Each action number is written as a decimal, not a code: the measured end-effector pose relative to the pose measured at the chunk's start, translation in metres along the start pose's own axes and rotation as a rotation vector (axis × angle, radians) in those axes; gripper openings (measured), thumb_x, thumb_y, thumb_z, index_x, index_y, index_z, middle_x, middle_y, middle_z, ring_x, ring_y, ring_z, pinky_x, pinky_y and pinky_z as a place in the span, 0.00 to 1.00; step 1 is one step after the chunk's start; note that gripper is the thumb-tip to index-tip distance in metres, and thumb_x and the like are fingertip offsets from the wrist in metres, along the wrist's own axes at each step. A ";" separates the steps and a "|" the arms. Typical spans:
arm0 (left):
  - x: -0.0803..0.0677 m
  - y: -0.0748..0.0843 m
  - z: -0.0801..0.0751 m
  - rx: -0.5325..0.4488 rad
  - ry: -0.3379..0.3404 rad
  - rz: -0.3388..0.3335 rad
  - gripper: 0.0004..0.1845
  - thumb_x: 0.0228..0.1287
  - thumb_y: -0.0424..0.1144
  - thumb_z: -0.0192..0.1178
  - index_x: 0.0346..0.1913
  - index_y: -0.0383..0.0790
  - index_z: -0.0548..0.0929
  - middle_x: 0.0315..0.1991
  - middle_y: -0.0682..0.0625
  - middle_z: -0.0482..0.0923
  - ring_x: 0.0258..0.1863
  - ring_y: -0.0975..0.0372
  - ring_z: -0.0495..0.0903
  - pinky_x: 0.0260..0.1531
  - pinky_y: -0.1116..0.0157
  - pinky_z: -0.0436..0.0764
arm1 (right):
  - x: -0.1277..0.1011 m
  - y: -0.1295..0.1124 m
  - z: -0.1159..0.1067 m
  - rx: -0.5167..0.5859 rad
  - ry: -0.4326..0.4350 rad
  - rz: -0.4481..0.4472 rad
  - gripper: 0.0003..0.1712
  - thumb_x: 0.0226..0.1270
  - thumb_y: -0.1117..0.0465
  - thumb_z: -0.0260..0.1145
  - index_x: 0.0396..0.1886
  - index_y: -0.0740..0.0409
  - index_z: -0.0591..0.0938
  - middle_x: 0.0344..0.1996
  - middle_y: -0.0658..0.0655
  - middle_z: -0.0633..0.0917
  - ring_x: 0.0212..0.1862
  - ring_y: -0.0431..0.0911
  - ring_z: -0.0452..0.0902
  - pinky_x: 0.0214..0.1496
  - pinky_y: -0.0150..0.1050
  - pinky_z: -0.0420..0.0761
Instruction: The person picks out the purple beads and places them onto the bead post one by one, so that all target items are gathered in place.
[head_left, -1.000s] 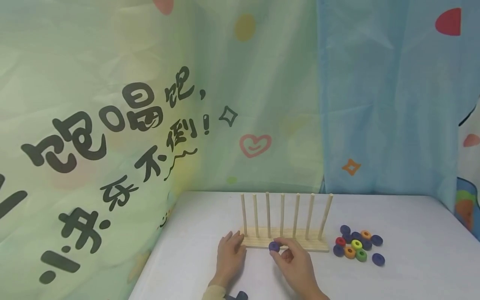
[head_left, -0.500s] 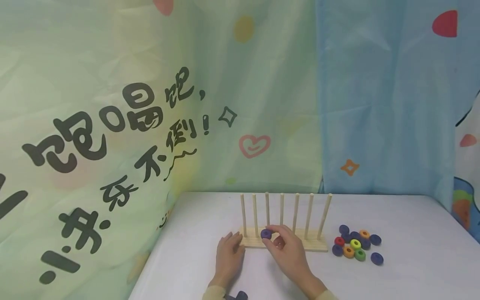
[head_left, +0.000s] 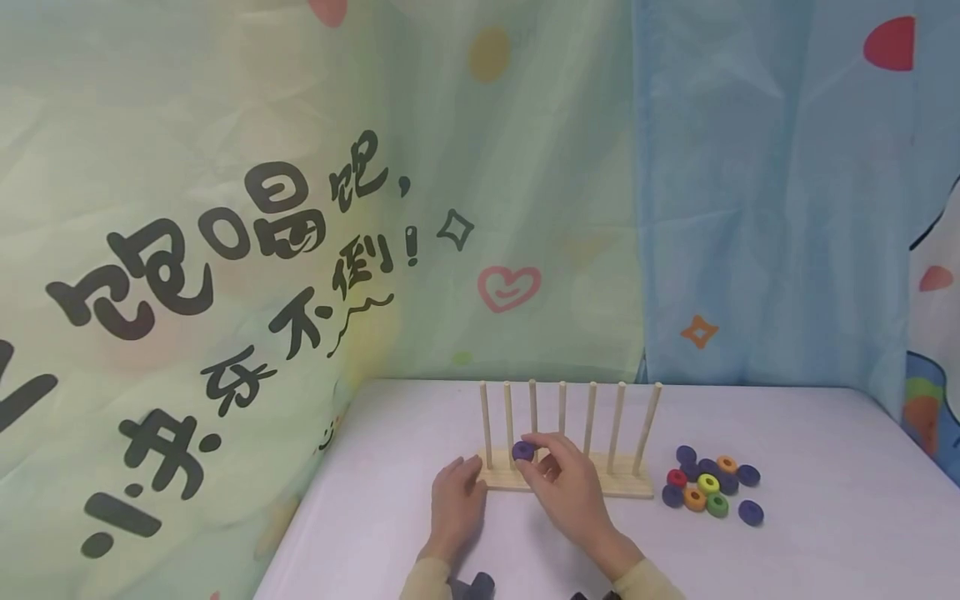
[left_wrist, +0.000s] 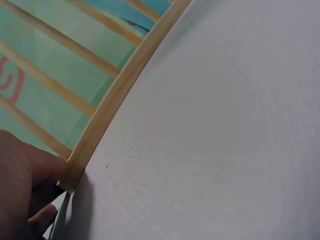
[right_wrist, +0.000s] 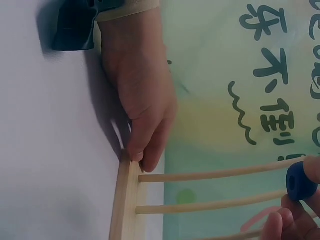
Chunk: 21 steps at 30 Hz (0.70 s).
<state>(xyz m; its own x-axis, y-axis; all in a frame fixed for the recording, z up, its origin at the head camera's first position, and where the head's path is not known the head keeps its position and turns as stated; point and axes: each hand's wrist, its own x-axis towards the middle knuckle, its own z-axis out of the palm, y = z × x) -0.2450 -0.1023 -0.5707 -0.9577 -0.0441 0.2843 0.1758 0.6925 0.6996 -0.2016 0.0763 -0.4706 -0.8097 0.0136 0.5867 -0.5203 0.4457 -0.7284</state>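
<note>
A wooden peg rack (head_left: 498,481) with a row of upright pegs stands on the table, its pegs bare. At the rack's left end, my left hand (head_left: 457,504) holds the corner of the base; the left wrist view shows its fingers (left_wrist: 47,167) at that base end (left_wrist: 80,165). My right hand (head_left: 573,492) pinches a dark purple-blue ring bead (head_left: 523,451) between thumb and forefinger, in front of the left-hand pegs and below their tops. From the right wrist view, the bead (right_wrist: 300,181) overlaps the upper part of a peg.
Right of the rack lies a loose group of ring beads: several dark purple ones (head_left: 751,512), a red one (head_left: 677,478), a yellow one (head_left: 708,483), a green one (head_left: 717,505) and two orange ones (head_left: 695,499). Printed curtains (head_left: 510,208) hang behind the white table (head_left: 360,500).
My right hand has carried the bead up and leftward, from the front edge of the base toward the left-hand pegs. My left hand stays at the rack's end.
</note>
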 end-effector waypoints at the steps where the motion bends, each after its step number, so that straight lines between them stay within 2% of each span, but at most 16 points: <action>1: 0.002 -0.001 0.001 -0.002 0.008 0.007 0.19 0.56 0.37 0.58 0.52 0.44 0.78 0.53 0.50 0.77 0.59 0.51 0.67 0.61 0.48 0.60 | 0.001 -0.001 0.000 0.000 -0.004 -0.004 0.20 0.50 0.62 0.71 0.44 0.47 0.80 0.32 0.42 0.79 0.26 0.36 0.73 0.24 0.30 0.77; 8: 0.009 -0.003 0.002 -0.008 0.039 0.023 0.20 0.51 0.34 0.57 0.51 0.44 0.80 0.51 0.48 0.78 0.58 0.50 0.68 0.59 0.47 0.62 | 0.009 -0.006 0.003 0.008 -0.005 -0.021 0.18 0.50 0.61 0.70 0.44 0.53 0.81 0.31 0.43 0.79 0.25 0.36 0.73 0.24 0.29 0.76; 11: 0.011 -0.003 0.003 -0.012 0.050 0.051 0.22 0.48 0.31 0.57 0.51 0.44 0.80 0.51 0.48 0.78 0.58 0.49 0.68 0.58 0.46 0.63 | 0.013 -0.007 0.003 0.013 -0.003 -0.037 0.18 0.51 0.62 0.70 0.44 0.54 0.81 0.32 0.43 0.79 0.25 0.37 0.73 0.24 0.29 0.76; 21: 0.011 0.000 -0.001 0.022 0.014 0.092 0.24 0.46 0.31 0.55 0.52 0.43 0.79 0.54 0.48 0.76 0.59 0.46 0.67 0.58 0.44 0.62 | 0.027 -0.017 0.004 0.037 -0.016 -0.070 0.18 0.52 0.63 0.69 0.45 0.57 0.80 0.32 0.46 0.80 0.25 0.37 0.73 0.24 0.29 0.76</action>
<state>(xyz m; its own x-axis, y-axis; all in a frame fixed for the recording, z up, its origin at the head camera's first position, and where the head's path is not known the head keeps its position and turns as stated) -0.2555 -0.1034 -0.5672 -0.9345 0.0108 0.3558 0.2578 0.7096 0.6558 -0.2155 0.0653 -0.4435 -0.7748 -0.0310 0.6315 -0.5857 0.4115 -0.6983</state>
